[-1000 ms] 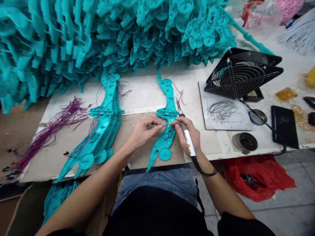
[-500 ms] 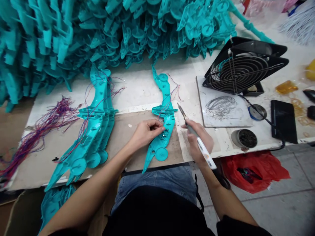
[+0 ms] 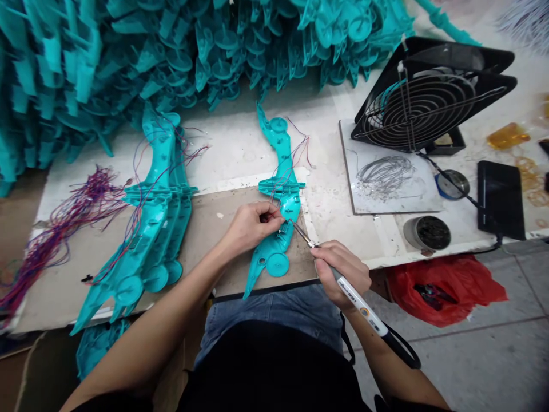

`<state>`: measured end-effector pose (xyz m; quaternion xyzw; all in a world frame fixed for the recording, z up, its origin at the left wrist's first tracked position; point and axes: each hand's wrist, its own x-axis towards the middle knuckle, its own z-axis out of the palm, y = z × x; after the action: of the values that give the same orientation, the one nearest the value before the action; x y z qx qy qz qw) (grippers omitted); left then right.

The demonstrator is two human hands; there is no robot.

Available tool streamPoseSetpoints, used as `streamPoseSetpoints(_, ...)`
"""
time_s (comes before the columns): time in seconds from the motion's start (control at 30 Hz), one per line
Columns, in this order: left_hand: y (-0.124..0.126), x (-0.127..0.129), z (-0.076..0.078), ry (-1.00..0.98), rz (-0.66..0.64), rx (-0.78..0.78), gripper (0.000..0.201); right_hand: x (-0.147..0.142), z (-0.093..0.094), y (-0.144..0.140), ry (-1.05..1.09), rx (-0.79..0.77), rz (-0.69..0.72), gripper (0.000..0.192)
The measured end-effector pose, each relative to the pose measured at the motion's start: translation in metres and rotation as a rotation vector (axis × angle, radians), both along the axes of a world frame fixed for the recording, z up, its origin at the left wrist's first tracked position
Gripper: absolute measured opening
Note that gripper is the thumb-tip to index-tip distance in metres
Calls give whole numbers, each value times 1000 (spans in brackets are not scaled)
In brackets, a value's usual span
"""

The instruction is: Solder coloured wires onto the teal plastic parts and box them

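In front of me lies a turquoise plastic toy shell (image 3: pixel 285 166), with wheel-like discs near both ends. My left hand (image 3: pixel 257 224) is closed in a pinch over its lower half, on a thin wire whose end is hidden by the fingertips. Red and blue wires (image 3: pixel 295 157) run along the shell towards these fingers. A white soldering iron (image 3: pixel 358 297) with a black cable is gripped like a pen in my right hand (image 3: pixel 343 273). Its tip points at the shell close to my left fingertips; contact cannot be made out.
Several stacked turquoise shells (image 3: pixel 158 212) and a bundle of wires (image 3: pixel 64 240) lie left. A heap of shells (image 3: pixel 223 46) fills the back. To the right are a black fan (image 3: pixel 420 109), a board with solder wire (image 3: pixel 386 183), a tin (image 3: pixel 428 233) and a black box (image 3: pixel 501 199).
My right hand has brought the soldering iron down and left, so its tip is now at the shell beside my left fingers. My left hand keeps its pinch. The view has shifted slightly.
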<state>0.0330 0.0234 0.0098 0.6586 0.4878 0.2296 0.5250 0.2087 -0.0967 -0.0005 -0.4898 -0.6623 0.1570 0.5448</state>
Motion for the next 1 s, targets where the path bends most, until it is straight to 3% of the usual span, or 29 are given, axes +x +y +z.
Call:
streamPoseSetpoints(0.43, 1, 0, -3, -11, -7, -11, 14, 5, -6, 0, -117, 35, 58, 36)
streamPoseSetpoints(0.63, 0, 0, -2, 3, 4, 8, 14, 6, 1, 0, -104, 72, -36, 36)
streamPoseSetpoints(1.0, -1, 2, -4, -24, 24, -2, 13, -9, -9, 16, -271, -86, -195, 39)
